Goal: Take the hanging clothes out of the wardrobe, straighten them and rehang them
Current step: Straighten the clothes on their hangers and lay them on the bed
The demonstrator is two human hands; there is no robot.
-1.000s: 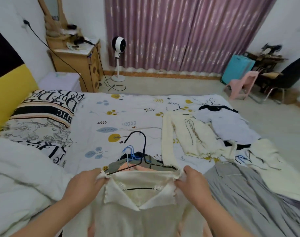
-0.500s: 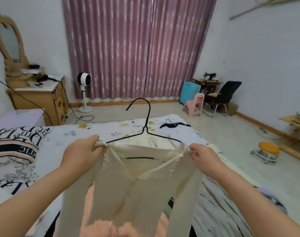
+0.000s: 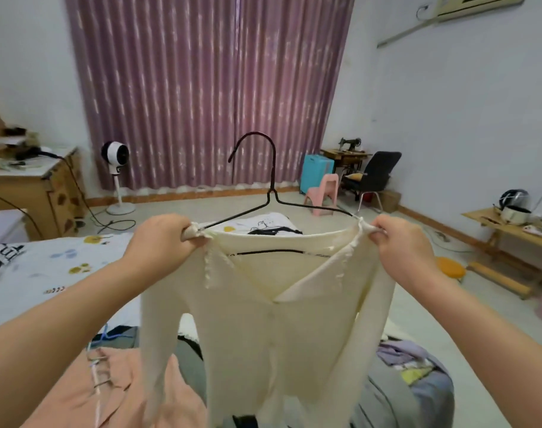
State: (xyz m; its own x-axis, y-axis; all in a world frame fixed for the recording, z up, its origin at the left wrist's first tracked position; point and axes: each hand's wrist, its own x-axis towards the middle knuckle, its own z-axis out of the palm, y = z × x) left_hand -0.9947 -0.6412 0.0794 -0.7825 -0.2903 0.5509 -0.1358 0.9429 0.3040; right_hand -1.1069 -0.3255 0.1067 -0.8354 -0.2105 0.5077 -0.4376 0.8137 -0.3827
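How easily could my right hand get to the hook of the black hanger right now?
Probably yes, but not at once. The hook stands in open air above the cream cardigan, nothing blocking it. But the right hand pinches one shoulder, the left hand the other, so it must release first.

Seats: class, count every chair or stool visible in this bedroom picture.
3: a pink plastic chair before the curtain, a black office chair right of it, a low orange-topped stool by the right wall. Others may be hidden.
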